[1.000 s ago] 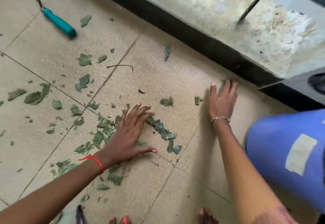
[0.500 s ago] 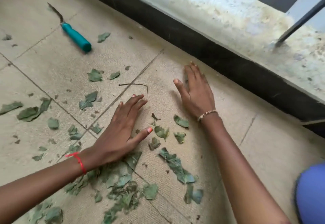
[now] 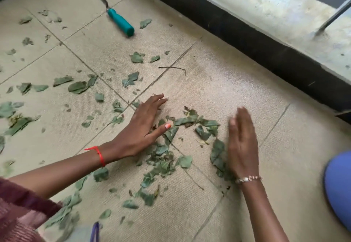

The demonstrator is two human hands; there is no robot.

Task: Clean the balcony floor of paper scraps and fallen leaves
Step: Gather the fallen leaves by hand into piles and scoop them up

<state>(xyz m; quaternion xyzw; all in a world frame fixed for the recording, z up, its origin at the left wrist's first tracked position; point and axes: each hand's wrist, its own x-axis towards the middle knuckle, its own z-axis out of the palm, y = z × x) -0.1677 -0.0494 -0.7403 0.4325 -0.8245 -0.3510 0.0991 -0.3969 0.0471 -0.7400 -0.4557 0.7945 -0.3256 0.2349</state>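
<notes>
Both the left hand (image 3: 141, 127) and right hand (image 3: 242, 143) lie flat, fingers straight, flanking torn green leaves (image 3: 190, 126) on the tiled floor (image 3: 218, 82).

Torn green leaf pieces (image 3: 164, 163) are lying flat all over the beige tiled floor (image 3: 218, 89). They're sitting thickest in a loose heap at the centre, thinning into scattered bits toward the left.
</notes>
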